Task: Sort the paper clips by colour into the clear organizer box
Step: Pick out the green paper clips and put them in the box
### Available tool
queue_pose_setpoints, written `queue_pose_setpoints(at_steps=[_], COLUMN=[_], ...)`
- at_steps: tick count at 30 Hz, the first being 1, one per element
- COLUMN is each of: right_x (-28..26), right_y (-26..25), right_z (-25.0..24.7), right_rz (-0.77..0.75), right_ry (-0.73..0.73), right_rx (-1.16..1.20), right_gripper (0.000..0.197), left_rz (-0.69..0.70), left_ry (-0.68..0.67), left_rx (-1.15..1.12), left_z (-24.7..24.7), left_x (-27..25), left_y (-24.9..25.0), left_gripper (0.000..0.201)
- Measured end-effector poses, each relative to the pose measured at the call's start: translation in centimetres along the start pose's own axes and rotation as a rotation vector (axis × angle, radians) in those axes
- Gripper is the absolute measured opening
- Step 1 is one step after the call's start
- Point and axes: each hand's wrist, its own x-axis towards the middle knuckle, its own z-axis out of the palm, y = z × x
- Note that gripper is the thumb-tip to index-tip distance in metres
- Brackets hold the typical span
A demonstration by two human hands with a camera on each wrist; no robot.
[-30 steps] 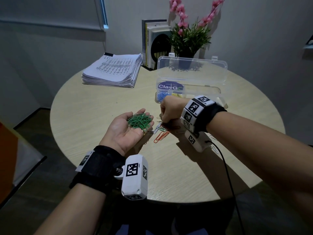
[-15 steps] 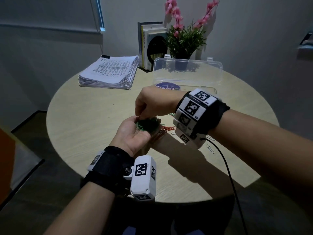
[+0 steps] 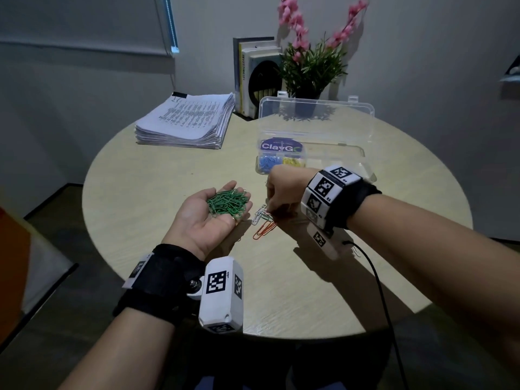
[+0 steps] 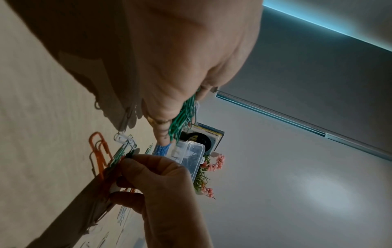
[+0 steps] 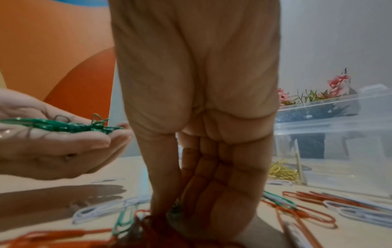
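Observation:
My left hand [image 3: 206,220] is held palm up over the round table, cupped under a heap of green paper clips [image 3: 228,204]. Just to its right, my right hand [image 3: 270,211] reaches down into the loose orange clips [image 3: 264,229] and white clips [image 3: 259,215] on the table. In the right wrist view its thumb and fingers pinch a green paper clip [image 5: 175,211]. Behind it stands the clear organizer box [image 3: 346,149], lid [image 3: 315,116] open, with blue clips [image 3: 268,163] and yellow clips [image 3: 293,162] in separate compartments.
A stack of printed papers [image 3: 185,122] lies at the back left. Books [image 3: 253,74] and a potted plant with pink flowers [image 3: 309,63] stand behind the box. A black cable [image 3: 378,280] trails from my right wrist over the table's front edge [image 3: 281,330].
Half a second ago my right hand was over the left palm at the green heap. It has since moved back right and down to the loose clips on the table.

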Motion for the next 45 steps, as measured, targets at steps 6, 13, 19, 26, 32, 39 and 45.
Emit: queue_pose_setpoints(at_steps=[6, 13, 19, 26, 32, 39, 45], right_x=[0.4, 1.1, 1.4, 3.0, 3.7, 3.3, 2.3], right_y=[-0.3, 1.6, 3.0, 1.9, 0.9, 0.6, -0.1], right_z=[0.6, -0.9, -2.2, -1.3, -0.5, -0.2, 0.5], right_rz=[0.074, 0.180, 0.275, 0.197, 0.147, 0.071, 0.013], right_ry=[-0.082, 0.031, 0.112, 0.120, 0.133, 0.058, 0.076], right_rx=[-0.005, 0.101, 0.077, 0.110, -0.007, -0.033, -0.094], right_gripper=[0.028, 0.030, 0.019, 0.024, 0.028, 0.024, 0.027], left_rz=[-0.009, -0.019, -0.044, -0.043, -0.043, -0.036, -0.018], left_ry=[-0.003, -0.013, -0.028, -0.030, -0.029, -0.035, -0.020], left_rx=[0.002, 0.012, 0.009, 0.013, -0.008, -0.010, 0.021], left_z=[-0.1, -0.1, 0.2, 0.1, -0.2, -0.3, -0.3], left_x=[0.0, -0.1, 0.2, 0.5, 0.6, 0.7, 0.5], left_y=[-0.1, -0.4, -0.7, -0.8, -0.5, -0.4, -0.4], left_gripper=[0.041, 0.040, 0.041, 0.042, 0.042, 0.042, 0.042])
